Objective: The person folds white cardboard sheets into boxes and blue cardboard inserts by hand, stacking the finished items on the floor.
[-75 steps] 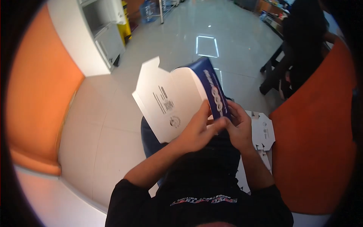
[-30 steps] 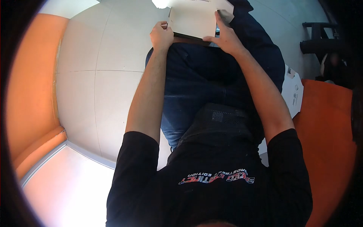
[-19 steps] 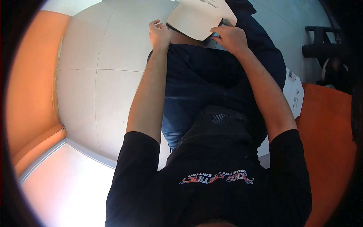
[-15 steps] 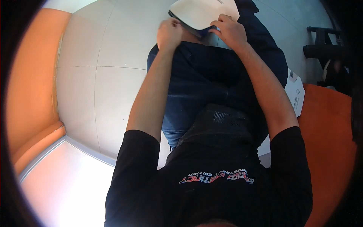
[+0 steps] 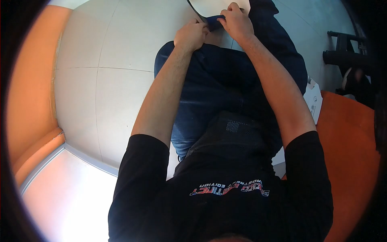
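Observation:
A pale, flat sheet-like piece (image 5: pixel 215 7) with a dark blue band (image 5: pixel 213 23) along its near edge lies at the top of the view, partly cut off by the frame. My left hand (image 5: pixel 191 34) has its fingers closed on the near left end of the dark band. On the other side, my right hand (image 5: pixel 238 23) pinches the band's right part, its fingers over the pale piece. Both hands are beyond my knees, which are in dark blue trousers (image 5: pixel 217 80).
Grey floor tiles (image 5: pixel 121 92) spread to the left, beside an orange wall (image 5: pixel 32 80). At right are a white printed box or sheet (image 5: pixel 313 101), an orange surface (image 5: pixel 348 133), a black metal frame (image 5: pixel 342 50) and a dark shoe (image 5: pixel 356 82).
My left hand has moved right, closer to my right hand, and now grips the band. The pale piece has shifted up, partly out of view, and my right hand has moved slightly up and left.

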Demonstrator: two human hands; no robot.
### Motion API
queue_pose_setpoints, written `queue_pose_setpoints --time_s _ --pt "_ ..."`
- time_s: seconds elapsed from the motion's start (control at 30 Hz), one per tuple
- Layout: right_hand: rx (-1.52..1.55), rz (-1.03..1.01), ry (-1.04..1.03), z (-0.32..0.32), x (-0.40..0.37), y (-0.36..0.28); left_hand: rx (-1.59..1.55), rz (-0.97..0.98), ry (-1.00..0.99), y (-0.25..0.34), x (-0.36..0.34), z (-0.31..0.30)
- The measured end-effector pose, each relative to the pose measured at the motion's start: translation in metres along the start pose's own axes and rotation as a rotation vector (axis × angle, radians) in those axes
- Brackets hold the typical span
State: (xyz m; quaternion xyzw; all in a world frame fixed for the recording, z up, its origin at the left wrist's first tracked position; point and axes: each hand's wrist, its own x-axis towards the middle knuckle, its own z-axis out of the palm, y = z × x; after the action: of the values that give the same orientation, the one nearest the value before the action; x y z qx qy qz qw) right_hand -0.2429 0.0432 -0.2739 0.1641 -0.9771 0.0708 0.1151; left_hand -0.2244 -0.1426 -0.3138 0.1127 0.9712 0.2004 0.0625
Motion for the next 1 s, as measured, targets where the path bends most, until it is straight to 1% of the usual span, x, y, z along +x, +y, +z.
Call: queue_pose_setpoints --time_s 0.07,0.1,0.17,0.2,0.27,0.3,0.37,0.4,0.47,0.5,0.53,0.57,0.63,0.67,0.73,0.77,0.8,0.83,0.87,0.9,0.93,0.97,1.0 --pt "-0.008 -0.033 0.094 0.011 0.004 0.004 -0.003 -0.004 0.003 0.0 0.001 -0.001" --pt "-0.009 -0.034 0.096 0.021 0.004 0.009 -0.001 0.003 -0.004 0.0 0.001 0.0" --pt "-0.032 -0.099 0.179 0.037 0.008 0.019 0.004 0.01 -0.007 -0.001 0.002 0.0" --pt "-0.034 -0.101 0.183 0.033 0.008 0.014 0.002 0.003 -0.029 0.0 0.002 0.0" --pt "-0.105 0.014 0.073 0.019 0.007 -0.004 0.002 -0.004 -0.043 0.002 0.001 -0.003" --pt "-0.106 0.011 0.08 0.019 0.01 -0.007 0.005 -0.014 -0.059 0.002 0.001 -0.004" --pt "-0.35 -0.149 0.046 0.016 0.016 -0.014 0.013 -0.023 -0.07 0.003 -0.001 -0.007" --pt "-0.349 -0.148 0.055 0.02 0.02 -0.011 0.005 -0.005 -0.077 0.003 0.0 -0.008" --pt "-0.284 -0.473 -0.029 0.039 0.027 -0.002 0.007 0.016 -0.072 0.001 -0.001 -0.005" --pt "-0.29 -0.478 -0.005 0.041 0.031 -0.001 -0.056 -0.017 -0.072 0.0 -0.001 -0.003" --pt "-0.271 -0.41 -0.141 0.041 0.036 -0.002 -0.116 -0.047 -0.063 -0.002 0.003 -0.003" --pt "-0.252 -0.342 -0.274 0.039 0.043 -0.002 -0.104 -0.042 -0.028 -0.005 0.006 -0.004" --pt "-0.205 -0.382 -0.306 0.03 0.045 0.001 -0.307 -0.251 0.105 -0.011 0.008 0.0" --pt "-0.209 -0.388 -0.304 0.035 0.044 0.004 -0.302 -0.24 0.134 -0.013 0.008 -0.001" --pt "-0.23 -0.398 -0.279 0.025 0.046 0.005 -0.249 -0.314 -0.031 -0.013 0.01 -0.007" --pt "-0.168 -0.335 -0.303 0.015 0.042 0.002 -0.251 -0.305 -0.01 -0.012 0.013 -0.009" --pt "-0.103 -0.273 -0.331 0.007 0.039 0.0 -0.266 -0.336 -0.114 -0.012 0.015 -0.012" --pt "-0.112 -0.279 -0.321 0.009 0.038 0.003 -0.281 -0.368 -0.223 -0.014 0.018 -0.011" --pt "-0.059 -0.218 -0.27 0.011 0.036 0.004 -0.284 -0.364 -0.21 -0.016 0.023 -0.009" --pt "-0.008 -0.159 -0.217 0.011 0.037 0.005 -0.307 -0.368 -0.258 -0.02 0.034 -0.001" --pt "0.054 -0.112 -0.222 0.001 0.037 0.005 -0.33 -0.371 -0.306 -0.024 0.045 0.011" --pt "0.04 -0.118 -0.21 -0.004 0.036 0.004 -0.337 -0.362 -0.29 -0.029 0.057 0.034" --pt "0.112 -0.057 -0.189 -0.01 0.036 0.004 -0.57 -0.303 -0.158 -0.034 0.07 0.064"
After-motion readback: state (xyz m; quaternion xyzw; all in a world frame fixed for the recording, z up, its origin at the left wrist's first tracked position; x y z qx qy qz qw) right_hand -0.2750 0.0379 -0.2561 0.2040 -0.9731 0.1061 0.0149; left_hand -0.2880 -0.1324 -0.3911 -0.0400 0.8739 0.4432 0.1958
